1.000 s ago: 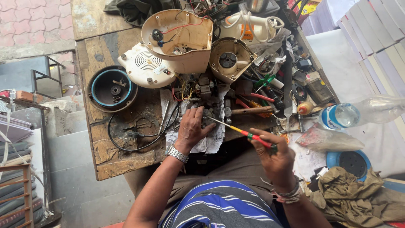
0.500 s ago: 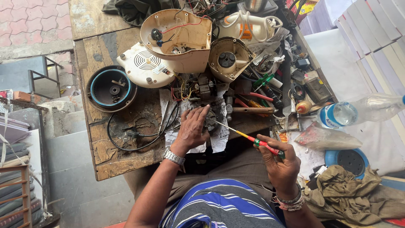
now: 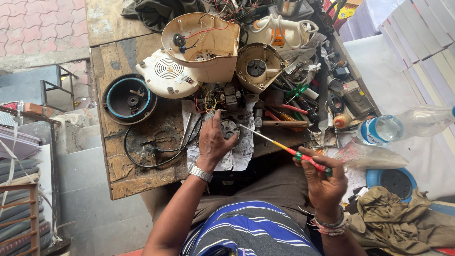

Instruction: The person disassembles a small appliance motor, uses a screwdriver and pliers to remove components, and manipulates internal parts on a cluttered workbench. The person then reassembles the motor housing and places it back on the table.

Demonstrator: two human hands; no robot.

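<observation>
My left hand (image 3: 213,142), with a metal watch on the wrist, grips a small round motor part (image 3: 231,128) that rests on a sheet of newspaper (image 3: 239,154) on the wooden workbench (image 3: 118,175). My right hand (image 3: 322,182) holds a screwdriver (image 3: 289,150) with a red, yellow and green handle. Its thin shaft points up and left, and the tip sits just beside the motor part. Wires and small metal parts lie right behind the part.
Cream appliance housings (image 3: 204,40) and a round black-and-blue base (image 3: 129,98) sit at the back of the bench. Pliers and other tools (image 3: 294,111) crowd the right side. A plastic water bottle (image 3: 403,124), a blue lid (image 3: 391,180) and an olive cloth (image 3: 403,220) lie to my right.
My right hand has shifted a little down and right with the screwdriver, still aimed at the part. My left hand stays on the part, its fingers slightly adjusted.
</observation>
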